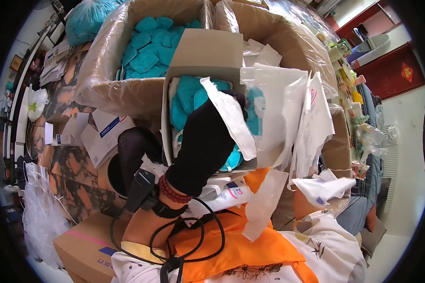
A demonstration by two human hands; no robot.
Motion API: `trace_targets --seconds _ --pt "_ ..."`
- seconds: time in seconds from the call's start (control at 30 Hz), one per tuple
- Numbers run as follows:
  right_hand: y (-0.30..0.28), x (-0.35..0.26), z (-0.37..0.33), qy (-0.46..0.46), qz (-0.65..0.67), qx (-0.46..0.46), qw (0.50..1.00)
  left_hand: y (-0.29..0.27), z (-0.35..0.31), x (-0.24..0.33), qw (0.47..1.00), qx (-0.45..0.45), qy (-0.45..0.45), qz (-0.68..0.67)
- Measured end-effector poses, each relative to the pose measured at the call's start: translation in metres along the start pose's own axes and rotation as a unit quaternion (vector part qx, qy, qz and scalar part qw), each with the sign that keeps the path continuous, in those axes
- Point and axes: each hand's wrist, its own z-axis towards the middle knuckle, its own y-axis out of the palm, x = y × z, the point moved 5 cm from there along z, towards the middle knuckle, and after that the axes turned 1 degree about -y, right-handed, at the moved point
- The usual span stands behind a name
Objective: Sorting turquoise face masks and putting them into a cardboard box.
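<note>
My left hand, in a black glove or sleeve, reaches over an open carton holding teal face masks. A torn white strip lies across it and hides most of its fingers; the little that shows looks curled beside a teal mask at the mouth of a clear plastic bag. My right forearm rises on the right. My right hand is hidden behind white packaging and a crumpled white sheet.
Behind stands a plastic-lined box with many teal masks, beside another lined box. Flattened cartons lie on the floor at left. A closed brown carton sits near me. A black cable loops by my left wrist.
</note>
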Motion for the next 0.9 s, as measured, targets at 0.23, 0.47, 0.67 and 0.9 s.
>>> trace_targets --seconds 0.23,0.47,0.67,0.9 --pt "-0.006 -0.006 -0.008 -0.003 0.002 0.013 1.0 0.008 0.003 -0.004 0.991 -0.027 -0.084 -0.103" --pt "-0.005 -0.003 -0.008 0.009 0.012 0.008 1.0 0.022 0.012 -0.009 0.957 -0.012 -0.21 -0.199" --pt "-0.008 0.002 -0.007 0.015 0.03 0.019 0.999 0.04 0.002 -0.014 0.886 -0.092 -0.325 -0.317" --pt "-0.01 0.001 -0.01 0.013 0.033 0.025 0.999 0.032 -0.002 -0.011 0.874 -0.096 -0.326 -0.347"
